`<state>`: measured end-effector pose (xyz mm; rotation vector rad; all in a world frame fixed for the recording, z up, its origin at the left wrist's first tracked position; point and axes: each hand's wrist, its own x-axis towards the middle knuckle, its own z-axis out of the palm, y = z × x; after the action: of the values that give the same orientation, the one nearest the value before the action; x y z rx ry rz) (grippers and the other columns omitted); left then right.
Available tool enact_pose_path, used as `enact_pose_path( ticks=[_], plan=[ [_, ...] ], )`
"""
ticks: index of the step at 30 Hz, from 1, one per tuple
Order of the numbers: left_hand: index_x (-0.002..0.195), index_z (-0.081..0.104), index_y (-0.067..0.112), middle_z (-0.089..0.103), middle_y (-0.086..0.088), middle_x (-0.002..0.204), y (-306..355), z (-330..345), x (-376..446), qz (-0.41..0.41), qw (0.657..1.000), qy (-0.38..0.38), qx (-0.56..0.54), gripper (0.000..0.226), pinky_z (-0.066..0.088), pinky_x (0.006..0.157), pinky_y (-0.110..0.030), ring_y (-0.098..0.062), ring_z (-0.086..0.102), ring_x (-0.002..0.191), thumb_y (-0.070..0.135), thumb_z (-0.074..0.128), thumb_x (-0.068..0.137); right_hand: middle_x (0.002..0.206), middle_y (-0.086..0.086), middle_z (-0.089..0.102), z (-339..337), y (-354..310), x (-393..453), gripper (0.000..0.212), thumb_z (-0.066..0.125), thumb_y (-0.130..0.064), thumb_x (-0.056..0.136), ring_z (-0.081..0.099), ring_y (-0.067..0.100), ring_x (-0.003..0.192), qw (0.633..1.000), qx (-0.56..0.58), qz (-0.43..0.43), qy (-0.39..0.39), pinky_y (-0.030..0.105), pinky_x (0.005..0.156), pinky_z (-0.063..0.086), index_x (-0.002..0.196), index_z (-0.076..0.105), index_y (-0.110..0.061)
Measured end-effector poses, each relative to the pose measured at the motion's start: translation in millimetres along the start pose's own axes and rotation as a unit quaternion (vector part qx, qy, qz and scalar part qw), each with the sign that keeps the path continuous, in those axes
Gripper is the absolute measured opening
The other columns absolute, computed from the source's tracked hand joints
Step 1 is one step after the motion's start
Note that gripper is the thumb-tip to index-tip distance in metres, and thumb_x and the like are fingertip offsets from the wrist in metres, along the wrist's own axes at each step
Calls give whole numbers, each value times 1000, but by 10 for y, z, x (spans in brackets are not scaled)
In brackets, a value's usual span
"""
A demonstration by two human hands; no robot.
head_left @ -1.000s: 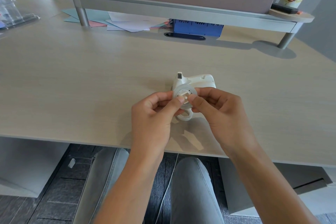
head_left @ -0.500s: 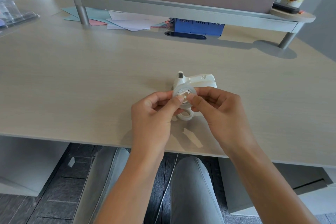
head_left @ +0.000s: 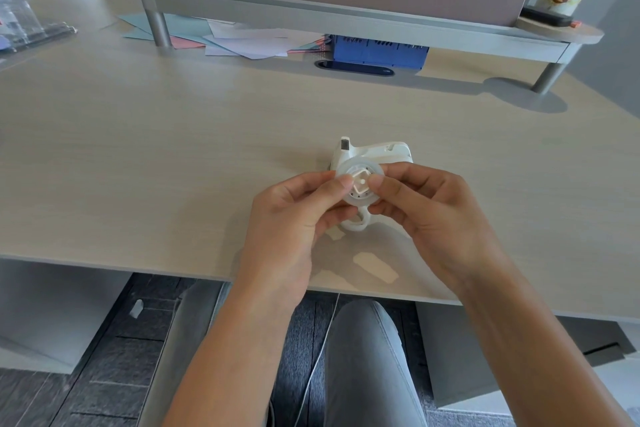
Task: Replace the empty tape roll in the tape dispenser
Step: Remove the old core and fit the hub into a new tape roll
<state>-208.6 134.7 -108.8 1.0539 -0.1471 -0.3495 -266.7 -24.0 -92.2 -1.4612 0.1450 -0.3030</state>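
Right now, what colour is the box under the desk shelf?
Blue, the box shows best in the head view, beside the papers.

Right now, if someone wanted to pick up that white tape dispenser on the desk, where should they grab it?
Probably by the boxy rear body of the tape dispenser, from above, fingers pinching its two long flat sides. That end is broad and lies clear of both hands; the cutter post at its left end is narrow, and the near part sits behind the roll that the left hand and right hand hold.

The thumbs of the left hand (head_left: pixel 291 218) and right hand (head_left: pixel 433 215) are parting slightly across the tape roll (head_left: pixel 360 184), exposing its square hub; the roll is perhaps turning a little.
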Motion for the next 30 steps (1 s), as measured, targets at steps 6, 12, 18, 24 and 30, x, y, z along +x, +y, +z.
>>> enact_pose_path(
  ticks=[6,12,18,24,30],
  plan=[
    [87,80,3,83,-14,88,11,6,-10,-19,999,-19,-32,21,64,79,-31,-21,78,79,16,78,70,100,20,79,-2,9,1,36,79,-24,75,66,31,93,999,34,17,4,29,80,61,101,80,1],
    [93,81,-2,83,-19,87,-58,41,-25,40,997,56,30,12,66,83,-42,-25,79,76,5,78,84,96,14,83,32,33,-5,26,78,-22,77,74,24,88,1000,7,-2,27,31,82,61,97,82,-5],
    [93,81,0,83,-17,84,-74,88,-44,66,992,92,55,10,65,87,-52,-27,78,76,5,80,84,92,9,84,53,39,-6,9,75,-10,89,76,18,82,999,-10,-14,42,27,79,60,92,83,-12],
    [89,80,2,82,-16,82,-56,107,-51,68,992,94,46,6,65,86,-50,-26,76,75,4,80,82,96,12,82,75,53,-20,13,77,-12,91,75,19,80,997,-39,-13,60,29,78,59,102,81,-7],
    [73,78,8,80,-13,81,-30,137,-74,59,995,85,7,19,66,82,-38,-26,76,80,4,72,91,90,-2,78,129,99,-20,11,83,-8,86,68,11,74,970,-149,-121,148,32,70,60,93,76,-14]
  ],
)
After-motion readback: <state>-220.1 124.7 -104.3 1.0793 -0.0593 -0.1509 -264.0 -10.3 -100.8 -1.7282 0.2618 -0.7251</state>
